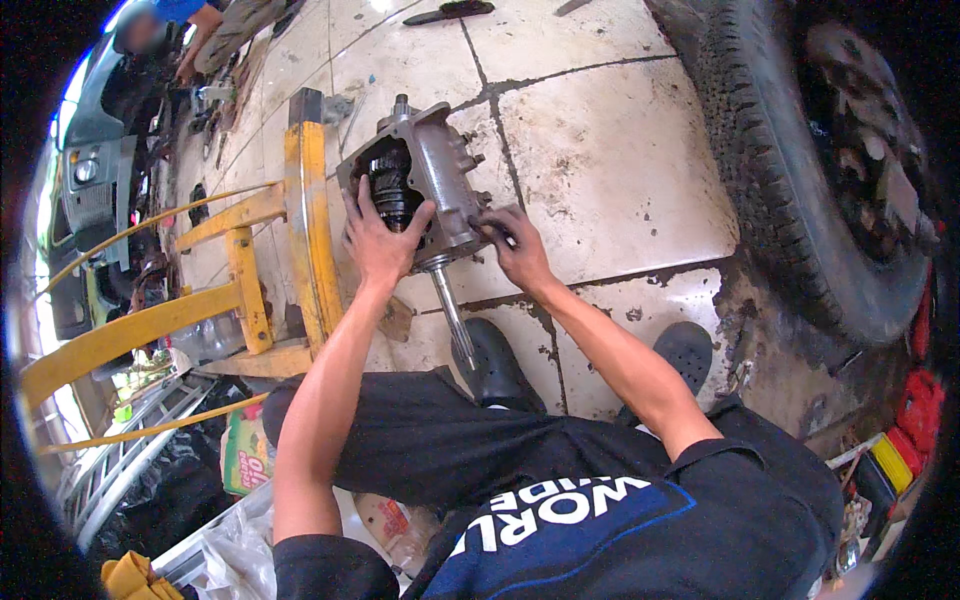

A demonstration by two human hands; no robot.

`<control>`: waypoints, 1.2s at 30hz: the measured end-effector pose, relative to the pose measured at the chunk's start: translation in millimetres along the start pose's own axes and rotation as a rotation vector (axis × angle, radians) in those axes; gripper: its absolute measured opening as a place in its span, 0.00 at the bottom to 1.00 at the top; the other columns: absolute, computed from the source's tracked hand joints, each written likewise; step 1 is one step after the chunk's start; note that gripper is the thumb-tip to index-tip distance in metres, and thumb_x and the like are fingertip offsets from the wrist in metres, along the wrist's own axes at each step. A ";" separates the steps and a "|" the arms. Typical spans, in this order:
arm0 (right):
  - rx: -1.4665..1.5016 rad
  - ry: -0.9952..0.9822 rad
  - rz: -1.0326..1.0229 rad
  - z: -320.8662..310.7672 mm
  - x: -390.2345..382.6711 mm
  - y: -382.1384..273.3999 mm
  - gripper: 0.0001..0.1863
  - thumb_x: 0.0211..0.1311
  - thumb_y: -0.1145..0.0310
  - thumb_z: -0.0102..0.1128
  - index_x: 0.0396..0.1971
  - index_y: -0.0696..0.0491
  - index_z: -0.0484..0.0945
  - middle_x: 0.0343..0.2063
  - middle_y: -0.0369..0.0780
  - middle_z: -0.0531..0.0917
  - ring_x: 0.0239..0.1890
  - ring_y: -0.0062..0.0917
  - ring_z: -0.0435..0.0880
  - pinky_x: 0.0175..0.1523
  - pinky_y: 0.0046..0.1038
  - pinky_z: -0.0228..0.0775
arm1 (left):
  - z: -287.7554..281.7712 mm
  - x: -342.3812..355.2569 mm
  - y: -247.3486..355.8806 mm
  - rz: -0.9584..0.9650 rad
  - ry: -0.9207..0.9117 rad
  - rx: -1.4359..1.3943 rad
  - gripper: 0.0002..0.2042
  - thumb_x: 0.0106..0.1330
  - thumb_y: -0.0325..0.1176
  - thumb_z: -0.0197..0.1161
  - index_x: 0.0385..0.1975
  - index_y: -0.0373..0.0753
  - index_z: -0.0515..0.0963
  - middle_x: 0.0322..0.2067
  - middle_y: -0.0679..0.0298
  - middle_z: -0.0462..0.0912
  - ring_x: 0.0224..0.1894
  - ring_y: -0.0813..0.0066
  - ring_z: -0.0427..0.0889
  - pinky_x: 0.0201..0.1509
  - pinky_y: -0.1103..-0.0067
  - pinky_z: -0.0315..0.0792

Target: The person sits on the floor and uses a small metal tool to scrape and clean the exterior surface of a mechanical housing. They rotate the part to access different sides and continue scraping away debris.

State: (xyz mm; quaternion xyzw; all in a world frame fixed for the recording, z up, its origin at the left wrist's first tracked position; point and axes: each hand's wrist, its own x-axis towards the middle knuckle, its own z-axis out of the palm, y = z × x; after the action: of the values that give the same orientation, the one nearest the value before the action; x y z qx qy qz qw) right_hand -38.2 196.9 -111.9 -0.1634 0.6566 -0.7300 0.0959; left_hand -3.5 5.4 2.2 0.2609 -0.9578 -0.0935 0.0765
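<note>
Gear housing (443, 175): left hand (384, 243) is lying across it, fingers spread; right hand (518, 248) is touching its side, fingers curled, grip unclear

A grey metal gearbox casing (440, 165) sits at a slant over the pale tiled floor (610, 170), its large opening facing left. Through the gap, dark, oily-looking gears (392, 180) show, stacked along the casing's length. A long, shiny steel shaft (447, 305) juts from the near end toward the viewer, narrowing to a grooved tip. A short stub shaft (401, 106) rises from the far end; small knobs (470, 160) line the right side.
</note>
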 end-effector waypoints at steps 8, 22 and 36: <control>0.020 -0.041 -0.038 8.1 6.4 -6.0 0.11 0.64 0.79 0.60 0.45 0.55 0.81 0.42 0.47 0.78 0.44 0.43 0.81 0.48 0.37 0.73 | -2.8 -1.2 0.4 -0.044 -0.067 -0.059 0.58 0.50 0.76 0.64 0.75 0.44 0.51 0.72 0.35 0.50 0.73 0.35 0.55 0.72 0.44 0.47; -0.046 -0.059 -0.104 11.7 16.5 -14.7 0.12 0.65 0.81 0.58 0.47 0.56 0.80 0.41 0.47 0.78 0.44 0.40 0.81 0.48 0.36 0.74 | -1.8 -2.6 -3.0 -0.010 0.011 0.014 0.59 0.48 0.76 0.65 0.75 0.43 0.52 0.72 0.37 0.52 0.70 0.33 0.59 0.71 0.44 0.51; 0.003 -0.019 -0.089 5.3 -1.3 12.7 0.13 0.66 0.83 0.57 0.48 0.55 0.78 0.40 0.45 0.78 0.42 0.37 0.81 0.47 0.32 0.74 | 0.8 4.7 0.9 0.009 0.019 -0.003 0.59 0.48 0.76 0.65 0.75 0.43 0.52 0.72 0.36 0.51 0.71 0.33 0.56 0.71 0.43 0.49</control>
State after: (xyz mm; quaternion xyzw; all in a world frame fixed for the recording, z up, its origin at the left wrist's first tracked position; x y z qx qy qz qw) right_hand -36.0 190.9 -124.2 -0.1994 0.6467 -0.7329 0.0698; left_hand -8.1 3.9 2.1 0.2571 -0.9581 -0.0922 0.0866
